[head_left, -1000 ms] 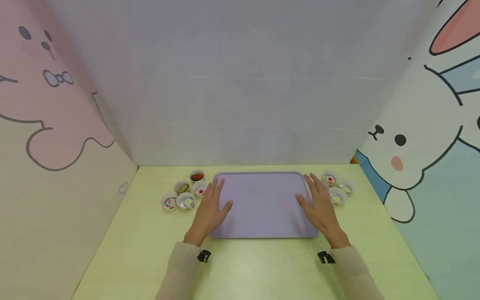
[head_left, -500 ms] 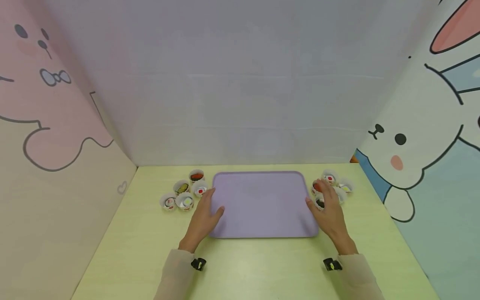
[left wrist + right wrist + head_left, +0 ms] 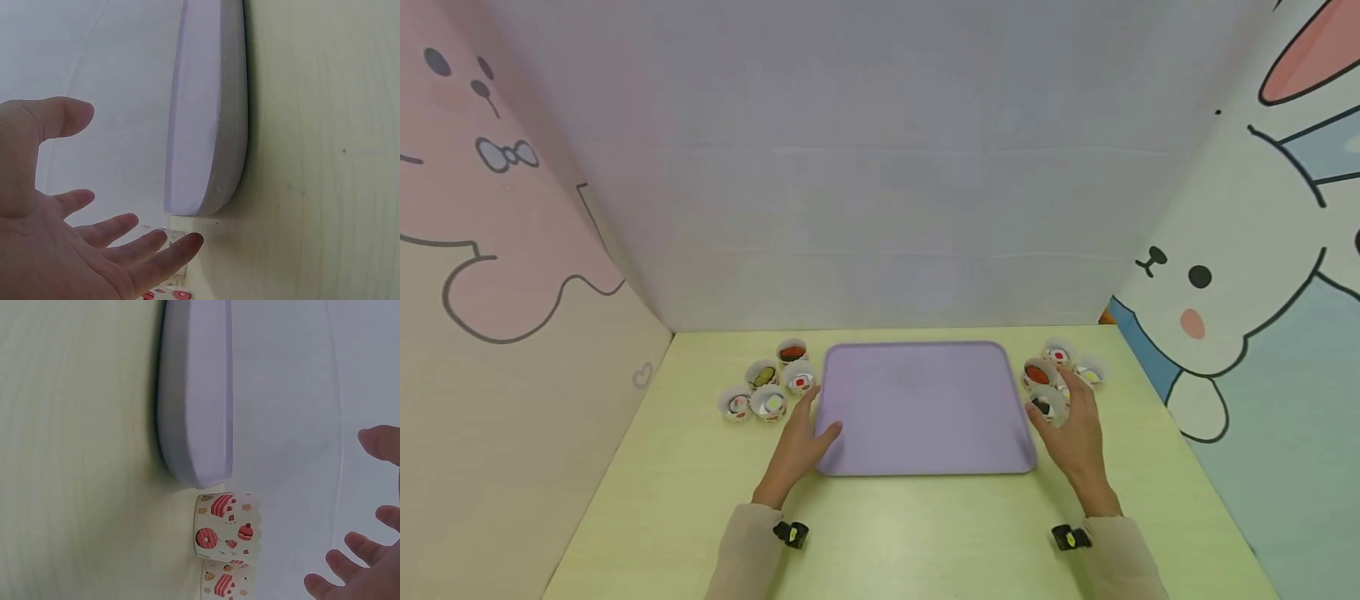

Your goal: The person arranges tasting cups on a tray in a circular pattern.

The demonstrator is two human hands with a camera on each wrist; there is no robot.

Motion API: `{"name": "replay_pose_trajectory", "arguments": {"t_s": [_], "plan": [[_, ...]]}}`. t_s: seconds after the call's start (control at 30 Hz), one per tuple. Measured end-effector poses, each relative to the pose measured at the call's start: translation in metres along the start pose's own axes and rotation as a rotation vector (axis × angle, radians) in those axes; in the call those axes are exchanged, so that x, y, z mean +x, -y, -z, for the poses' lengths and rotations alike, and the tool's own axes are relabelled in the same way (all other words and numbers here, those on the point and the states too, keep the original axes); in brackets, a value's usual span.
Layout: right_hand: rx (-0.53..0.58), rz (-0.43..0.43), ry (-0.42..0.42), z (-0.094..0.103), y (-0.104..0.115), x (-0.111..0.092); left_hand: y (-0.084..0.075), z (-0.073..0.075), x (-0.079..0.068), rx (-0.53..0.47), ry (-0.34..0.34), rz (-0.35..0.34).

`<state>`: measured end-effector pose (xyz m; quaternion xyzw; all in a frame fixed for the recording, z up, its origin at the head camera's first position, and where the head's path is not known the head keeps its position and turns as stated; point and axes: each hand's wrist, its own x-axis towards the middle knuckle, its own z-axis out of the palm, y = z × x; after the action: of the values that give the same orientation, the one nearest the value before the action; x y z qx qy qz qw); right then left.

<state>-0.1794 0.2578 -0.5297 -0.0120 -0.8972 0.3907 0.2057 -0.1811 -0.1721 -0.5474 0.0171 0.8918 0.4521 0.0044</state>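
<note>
A shallow lilac tray point(image 3: 925, 408) lies on the table between the hands. My left hand point(image 3: 793, 457) hovers by its left edge; in the left wrist view the left hand point(image 3: 81, 250) has its fingers spread with nothing held. Over on the right, my right hand point(image 3: 1078, 442) is above the table close to a paper cup with dark contents point(image 3: 1043, 407). Its fingers are slightly bent and apart, and the right wrist view shows the right hand point(image 3: 375, 562) off to the side of a printed paper cup point(image 3: 226, 528). Behind that cup's neighbours, one cup is partly hidden by the fingers.
Several paper cups with coloured contents, including a greenish one point(image 3: 763, 375) and a dark red one point(image 3: 792, 352), cluster left of the tray. On the right stand an orange-red one point(image 3: 1039, 374) and others. A pale back wall point(image 3: 880, 208) and printed side panels enclose the table.
Both hands have drawn back toward the person and outward from over the tray's sides. The orange-red and dark cups on the right, hidden earlier, are now visible.
</note>
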Motion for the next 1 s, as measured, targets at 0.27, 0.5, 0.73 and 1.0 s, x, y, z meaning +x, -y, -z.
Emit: {"name": "replay_pose_trajectory", "arguments": {"t_s": [0.27,0.5,0.73,1.0], "plan": [[0.058,-0.14,-0.027,-0.004,-0.011,-0.002,0.008,0.004,0.002,-0.062,0.008,0.045],[0.093,-0.215,-0.016,-0.008,-0.015,-0.004,0.013,0.005,0.002,-0.109,-0.007,0.085],[0.103,-0.269,0.022,-0.011,-0.019,-0.002,0.017,0.002,0.002,-0.104,0.012,0.141],[0.061,-0.29,0.087,-0.013,-0.024,-0.001,0.025,0.003,0.01,-0.16,0.051,0.21]]}}
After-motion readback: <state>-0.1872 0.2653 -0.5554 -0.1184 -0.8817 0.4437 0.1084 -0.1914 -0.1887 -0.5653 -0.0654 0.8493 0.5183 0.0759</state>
